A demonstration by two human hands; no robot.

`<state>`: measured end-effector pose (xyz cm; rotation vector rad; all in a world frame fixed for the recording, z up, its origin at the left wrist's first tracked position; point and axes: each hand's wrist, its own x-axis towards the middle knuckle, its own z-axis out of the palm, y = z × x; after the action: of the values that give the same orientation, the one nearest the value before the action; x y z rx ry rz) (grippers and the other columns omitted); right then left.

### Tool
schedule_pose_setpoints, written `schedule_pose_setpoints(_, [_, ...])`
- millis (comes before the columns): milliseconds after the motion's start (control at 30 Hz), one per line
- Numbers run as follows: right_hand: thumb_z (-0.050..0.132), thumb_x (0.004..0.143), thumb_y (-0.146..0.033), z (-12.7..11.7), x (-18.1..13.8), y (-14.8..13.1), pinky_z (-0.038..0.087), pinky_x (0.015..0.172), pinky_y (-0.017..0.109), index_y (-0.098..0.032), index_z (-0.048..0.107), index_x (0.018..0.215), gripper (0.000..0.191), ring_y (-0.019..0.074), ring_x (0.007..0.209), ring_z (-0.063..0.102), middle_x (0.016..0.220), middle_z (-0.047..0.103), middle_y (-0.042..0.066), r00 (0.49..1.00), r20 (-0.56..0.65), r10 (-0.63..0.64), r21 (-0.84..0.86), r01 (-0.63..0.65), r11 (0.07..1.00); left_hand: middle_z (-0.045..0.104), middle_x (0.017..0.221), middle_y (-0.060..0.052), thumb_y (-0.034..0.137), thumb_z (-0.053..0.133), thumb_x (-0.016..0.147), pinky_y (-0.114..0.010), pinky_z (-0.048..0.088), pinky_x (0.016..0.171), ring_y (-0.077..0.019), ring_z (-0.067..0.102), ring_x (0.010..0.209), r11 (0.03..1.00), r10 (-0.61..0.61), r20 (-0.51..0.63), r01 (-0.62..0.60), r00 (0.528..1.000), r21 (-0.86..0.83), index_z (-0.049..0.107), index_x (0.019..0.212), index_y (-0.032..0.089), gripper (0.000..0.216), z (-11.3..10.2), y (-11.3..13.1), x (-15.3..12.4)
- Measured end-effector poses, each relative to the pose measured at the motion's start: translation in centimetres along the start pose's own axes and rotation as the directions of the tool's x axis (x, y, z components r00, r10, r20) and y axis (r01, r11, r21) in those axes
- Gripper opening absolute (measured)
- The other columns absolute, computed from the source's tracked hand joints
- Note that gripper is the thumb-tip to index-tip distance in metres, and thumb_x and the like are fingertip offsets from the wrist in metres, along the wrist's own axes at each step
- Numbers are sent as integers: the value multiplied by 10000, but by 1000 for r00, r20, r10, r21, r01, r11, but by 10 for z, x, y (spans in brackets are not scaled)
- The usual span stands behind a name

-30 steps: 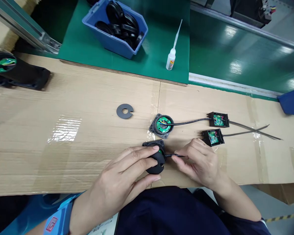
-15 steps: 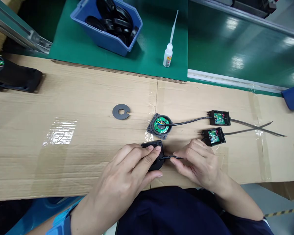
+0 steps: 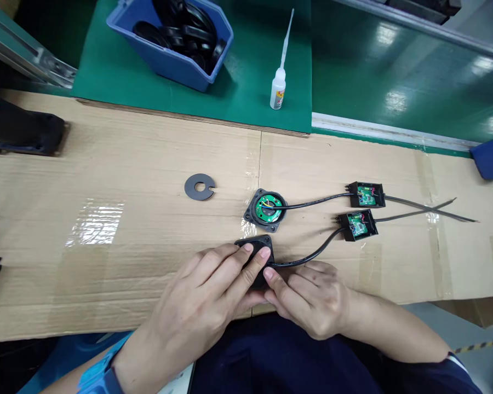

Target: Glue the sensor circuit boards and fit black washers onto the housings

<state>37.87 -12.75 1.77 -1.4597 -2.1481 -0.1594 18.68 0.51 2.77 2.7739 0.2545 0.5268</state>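
Under the fingers of my left hand point(image 3: 207, 287) lies a square black housing point(image 3: 254, 241) with screw holes at its corners; the hand covers much of it. My right hand point(image 3: 312, 298) is closed in at the housing's right edge, its thumb against that edge just below the cable. From there a black cable point(image 3: 312, 256) curves up to a small open black box point(image 3: 357, 225) with a green circuit board. Beyond my fingers, a second housing point(image 3: 267, 210) shows a round green board and coloured wires. Its cable point(image 3: 316, 201) runs to another open box point(image 3: 367, 195).
A dark grey notched foam ring point(image 3: 199, 187) lies on the cardboard point(image 3: 148, 219). On the green raised board point(image 3: 246, 98) stand a blue bin point(image 3: 181, 71) of black parts and a white dropper bottle point(image 3: 278, 90). A black bracket-like part point(image 3: 28, 128) sits at far left.
My right hand has let go of the cable and moved left and down to the housing's edge. The cable now shows its full curve. My left hand stays on the housing.
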Motion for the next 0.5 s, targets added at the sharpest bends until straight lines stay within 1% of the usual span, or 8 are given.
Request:
schedule_pose_setpoints(100, [711, 927, -185, 2, 1, -4, 490, 426, 293, -48, 737, 1003, 159, 121, 488, 569, 596, 623, -10, 998, 42, -38, -65, 41, 997, 734, 1240, -115, 361, 644, 996, -373, 512, 838, -265, 680, 1070, 995, 38, -21, -36, 999, 93, 486, 1520, 143, 590, 4, -3, -3])
schedule_pose_setpoints(133, [714, 925, -185, 1, 2, -5, 479, 419, 291, -37, 739, 997, 167, 118, 486, 563, 593, 616, -8, 997, 52, -49, -87, 53, 995, 731, 1249, -118, 384, 656, 986, -371, 509, 849, -270, 676, 1089, 995, 38, -22, -36, 999, 92, 512, 1501, 148, 584, 6, -6, -4])
schedule_pose_setpoints(200, [708, 930, -188, -1, 3, -6, 455, 412, 287, -27, 745, 993, 176, 109, 478, 546, 577, 590, -15, 997, 59, -58, -118, 65, 991, 715, 1267, -116, 448, 654, 976, -389, 509, 913, -288, 647, 1162, 1000, 6, -15, -6, 1000, 0, 563, 1461, 190, 557, 10, -11, -6])
schedule_pose_setpoints(233, [693, 942, -193, -2, 3, -6, 443, 408, 284, -32, 748, 996, 178, 105, 473, 537, 566, 573, -24, 997, 61, -54, -129, 62, 990, 702, 1277, -108, 441, 642, 985, -406, 504, 955, -292, 626, 1198, 997, -27, -5, 26, 1000, -78, 583, 1443, 226, 510, 12, -15, -6])
schedule_pose_setpoints(300, [655, 973, -210, -3, 4, -6, 429, 403, 280, -48, 752, 1007, 192, 97, 461, 517, 543, 541, -43, 997, 63, -39, -143, 48, 989, 677, 1292, -82, 335, 609, 1014, -435, 486, 1015, -280, 596, 1240, 965, -110, 26, 113, 994, -236, 605, 1414, 298, 401, 15, -20, -7])
schedule_pose_setpoints(367, [637, 989, -221, -2, 5, -6, 427, 405, 278, -53, 751, 1018, 205, 93, 457, 514, 539, 535, -52, 998, 62, -34, -151, 43, 988, 658, 1306, -57, 200, 570, 1018, -439, 468, 1040, -252, 590, 1244, 921, -182, 64, 193, 981, -339, 617, 1389, 343, 400, 18, -22, -6])
schedule_pose_setpoints(467, [643, 987, -223, -3, 6, -5, 424, 411, 280, -49, 741, 1027, 203, 94, 454, 517, 540, 525, -59, 997, 57, -44, -161, 52, 986, 652, 1312, -35, 177, 527, 1027, -442, 448, 1052, -237, 584, 1255, 863, -248, 103, 268, 963, -427, 633, 1355, 369, 394, 20, -19, -5])
schedule_pose_setpoints(500, [638, 989, -218, -3, 6, -6, 424, 413, 279, -46, 736, 1034, 203, 95, 456, 518, 541, 526, -59, 998, 55, -42, -162, 51, 985, 653, 1316, -36, 186, 514, 1035, -442, 448, 1056, -234, 586, 1260, 837, -270, 120, 294, 955, -461, 610, 1376, 366, 397, 21, -17, -5])
